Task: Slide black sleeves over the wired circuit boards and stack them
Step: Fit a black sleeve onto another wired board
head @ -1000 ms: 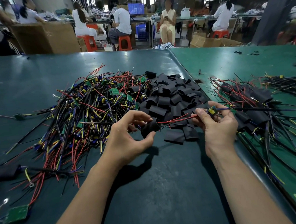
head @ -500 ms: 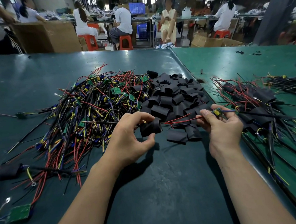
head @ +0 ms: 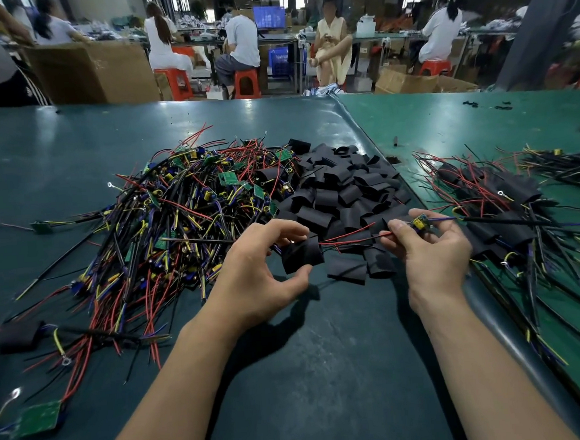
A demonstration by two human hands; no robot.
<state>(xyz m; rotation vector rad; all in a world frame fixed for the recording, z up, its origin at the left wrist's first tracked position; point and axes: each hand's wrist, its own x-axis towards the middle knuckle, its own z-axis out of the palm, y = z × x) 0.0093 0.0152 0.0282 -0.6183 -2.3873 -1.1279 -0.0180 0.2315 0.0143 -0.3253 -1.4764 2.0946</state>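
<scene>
Left hand (head: 261, 273) pinches a black sleeve (head: 301, 255), its opening facing three o'clock. Right hand (head: 431, 247) pinches the circuit board (head: 419, 223); its red wires (head: 348, 235) run toward nine o'clock into the sleeve.

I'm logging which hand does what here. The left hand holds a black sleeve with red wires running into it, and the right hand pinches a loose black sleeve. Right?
Not quite. In the head view the right hand pinches a small circuit board, not a sleeve. The rest stands: the left hand holds the black sleeve with the red wires running into it.
</scene>
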